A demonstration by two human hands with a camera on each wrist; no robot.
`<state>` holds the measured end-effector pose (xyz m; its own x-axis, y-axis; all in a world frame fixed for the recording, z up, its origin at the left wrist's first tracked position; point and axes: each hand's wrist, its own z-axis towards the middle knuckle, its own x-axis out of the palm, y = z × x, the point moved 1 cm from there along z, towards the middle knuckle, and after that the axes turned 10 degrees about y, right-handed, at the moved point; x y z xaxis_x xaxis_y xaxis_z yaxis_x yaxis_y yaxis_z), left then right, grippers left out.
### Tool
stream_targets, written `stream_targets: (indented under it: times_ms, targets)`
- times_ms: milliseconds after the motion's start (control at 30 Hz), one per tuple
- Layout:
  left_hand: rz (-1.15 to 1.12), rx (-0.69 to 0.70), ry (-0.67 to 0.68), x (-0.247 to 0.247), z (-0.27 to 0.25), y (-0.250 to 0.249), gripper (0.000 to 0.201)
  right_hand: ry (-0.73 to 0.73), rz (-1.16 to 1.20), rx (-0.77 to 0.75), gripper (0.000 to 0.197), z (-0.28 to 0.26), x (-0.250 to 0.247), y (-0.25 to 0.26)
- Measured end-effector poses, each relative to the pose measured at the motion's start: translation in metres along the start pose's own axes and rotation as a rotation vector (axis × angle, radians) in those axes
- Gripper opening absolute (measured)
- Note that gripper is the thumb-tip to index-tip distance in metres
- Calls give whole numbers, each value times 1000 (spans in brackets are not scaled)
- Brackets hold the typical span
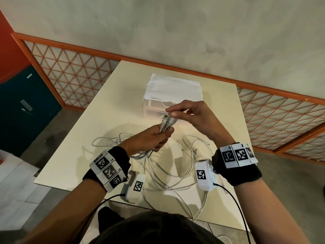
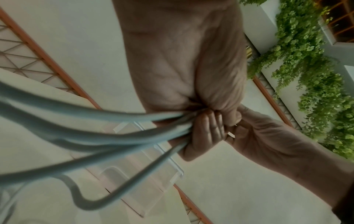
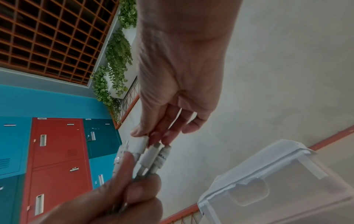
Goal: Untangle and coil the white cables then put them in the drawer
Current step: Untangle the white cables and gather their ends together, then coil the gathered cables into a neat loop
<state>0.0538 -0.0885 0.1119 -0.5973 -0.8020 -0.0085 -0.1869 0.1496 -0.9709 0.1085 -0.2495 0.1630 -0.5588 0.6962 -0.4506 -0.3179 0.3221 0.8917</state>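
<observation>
Several white cables [image 1: 175,176] lie tangled in loops on the cream table [image 1: 79,155]. My left hand [image 1: 161,136] grips a bundle of their ends in a fist above the table, plugs [image 1: 167,120] pointing up. In the left wrist view the cables [image 2: 95,115] fan out from that fist [image 2: 206,130]. My right hand [image 1: 171,112] pinches the plug tips [image 3: 151,156] between thumb and fingertips [image 3: 138,133]. The translucent drawer unit [image 1: 173,88], white-topped, stands just behind the hands, its drawer [image 3: 277,189] pushed in.
Cable loops spill over the table's near edge [image 1: 198,213]. Blue and red lockers [image 1: 21,106] stand to the left. An orange-framed lattice rail [image 1: 70,76] runs behind the table. Bare tabletop [image 1: 219,111] lies to either side of the drawer unit.
</observation>
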Motion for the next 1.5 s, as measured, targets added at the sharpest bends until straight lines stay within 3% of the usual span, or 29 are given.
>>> stream_targets:
  times_ms: [233,367,533,667,767,900,1000,1100,1200,1267,1333,1367,1433,1500]
  targets:
    - [-97,51,-24,-1,0,-3,41,-21,128,-20,22,2,3,-3]
    - [-98,82,-79,-1,1,-3,36,-69,160,-44,22,1,4,-4]
    - [-51,85,-39,1,2,0,33,-78,172,-19,20,0,3,-5]
    - [-19,97,-11,3,3,0,24,-88,88,-20,22,1,1,0]
    - [4,105,-46,3,5,-1,21,-13,-53,-47,24,1,2,8]
    - [52,112,-67,3,7,-3,10,17,-258,-52,12,7,4,9]
    - [58,136,-126,2,7,-6,26,-81,-174,-31,7,12,5,6]
    - [3,172,-122,2,8,-6,9,-144,-22,-20,11,15,4,2]
    - [-57,199,-132,3,9,-6,12,-162,78,24,27,15,3,-5]
    - [-98,247,-176,2,10,-10,12,-101,269,38,50,12,8,-15]
    - [-106,303,-213,-3,12,-16,12,94,367,79,82,8,17,-26]
    - [-101,332,-221,-6,12,-19,11,222,381,115,86,6,25,-30]
    - [-114,375,-213,-10,14,-25,13,428,323,163,58,6,44,-33]
    - [-137,403,-216,-15,16,-27,16,434,251,136,23,9,61,-33]
